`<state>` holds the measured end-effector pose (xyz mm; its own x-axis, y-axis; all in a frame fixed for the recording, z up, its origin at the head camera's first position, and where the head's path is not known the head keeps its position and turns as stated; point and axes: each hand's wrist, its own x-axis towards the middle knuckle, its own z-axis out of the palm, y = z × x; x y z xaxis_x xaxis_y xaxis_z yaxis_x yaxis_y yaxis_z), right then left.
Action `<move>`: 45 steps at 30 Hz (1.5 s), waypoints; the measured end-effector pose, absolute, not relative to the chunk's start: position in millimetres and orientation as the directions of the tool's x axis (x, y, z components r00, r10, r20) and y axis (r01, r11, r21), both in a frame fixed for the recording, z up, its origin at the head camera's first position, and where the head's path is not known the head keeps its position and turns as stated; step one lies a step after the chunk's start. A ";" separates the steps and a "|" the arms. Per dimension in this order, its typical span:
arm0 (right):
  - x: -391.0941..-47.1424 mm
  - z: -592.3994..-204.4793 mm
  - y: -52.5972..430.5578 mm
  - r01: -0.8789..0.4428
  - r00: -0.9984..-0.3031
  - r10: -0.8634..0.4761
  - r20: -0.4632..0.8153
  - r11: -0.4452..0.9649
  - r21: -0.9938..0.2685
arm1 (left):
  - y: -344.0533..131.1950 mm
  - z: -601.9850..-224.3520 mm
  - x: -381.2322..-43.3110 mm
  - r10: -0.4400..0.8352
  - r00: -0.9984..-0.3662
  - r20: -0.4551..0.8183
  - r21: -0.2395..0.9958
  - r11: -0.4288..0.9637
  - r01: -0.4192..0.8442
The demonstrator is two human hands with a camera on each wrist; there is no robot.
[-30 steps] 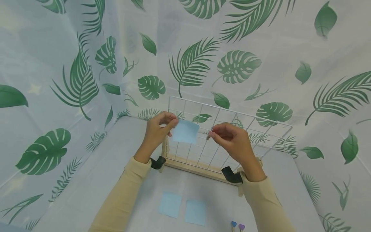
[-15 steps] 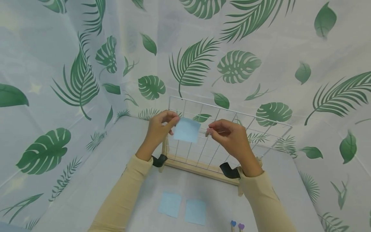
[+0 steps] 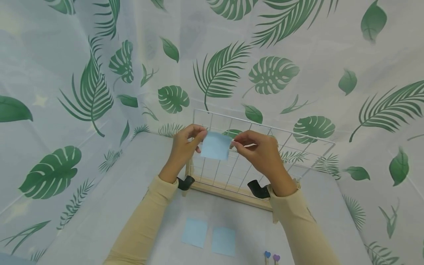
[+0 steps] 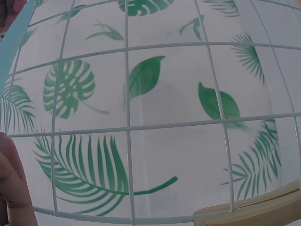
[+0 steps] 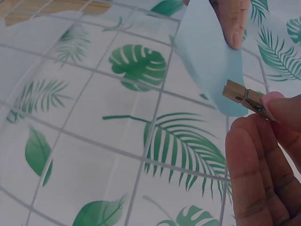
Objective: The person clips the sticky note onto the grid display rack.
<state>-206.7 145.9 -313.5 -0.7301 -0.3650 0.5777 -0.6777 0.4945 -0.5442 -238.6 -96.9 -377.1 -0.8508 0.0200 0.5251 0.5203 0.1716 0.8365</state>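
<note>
My left hand pinches the left edge of a light blue paper square and holds it up against a white wire grid panel. My right hand pinches a small wooden clothespin, whose tip sits at the paper's right edge. In the left wrist view the grid fills the frame, with the paper's edge at the far left. The grid stands in a wooden base.
Two more light blue paper squares lie on the table in front of the grid. Two small pegs with a blue heart and a purple heart lie at the bottom edge. Leaf-print fabric surrounds the table.
My right hand has moved left and up with the clothespin until it meets the paper's right edge. My left hand has lifted the paper slightly higher on the grid.
</note>
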 end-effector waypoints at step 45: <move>-220.9 -298.3 96.9 -0.669 -0.652 -0.266 0.710 0.643 -0.373 | -88.3 -378.1 -249.7 -0.066 -0.759 0.647 0.750 0.233 0.619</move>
